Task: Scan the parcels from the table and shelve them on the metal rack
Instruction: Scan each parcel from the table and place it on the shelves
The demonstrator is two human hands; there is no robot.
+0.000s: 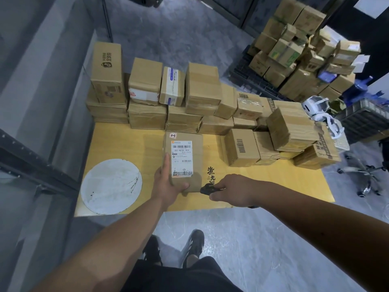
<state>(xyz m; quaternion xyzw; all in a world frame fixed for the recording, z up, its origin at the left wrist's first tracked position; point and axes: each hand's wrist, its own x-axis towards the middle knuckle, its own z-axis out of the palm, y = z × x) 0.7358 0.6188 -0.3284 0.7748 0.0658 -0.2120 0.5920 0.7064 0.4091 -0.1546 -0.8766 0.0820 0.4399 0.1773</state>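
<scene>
Left hand [166, 186] grips a labelled parcel [182, 161], right hand [233, 191] a black scanner [207, 189], over the yellow table [273, 182].

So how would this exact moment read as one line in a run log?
stage: scanning | left hand: holds labelled parcel on table | right hand: grips black scanner beside parcel | shelving: not yet done
</scene>
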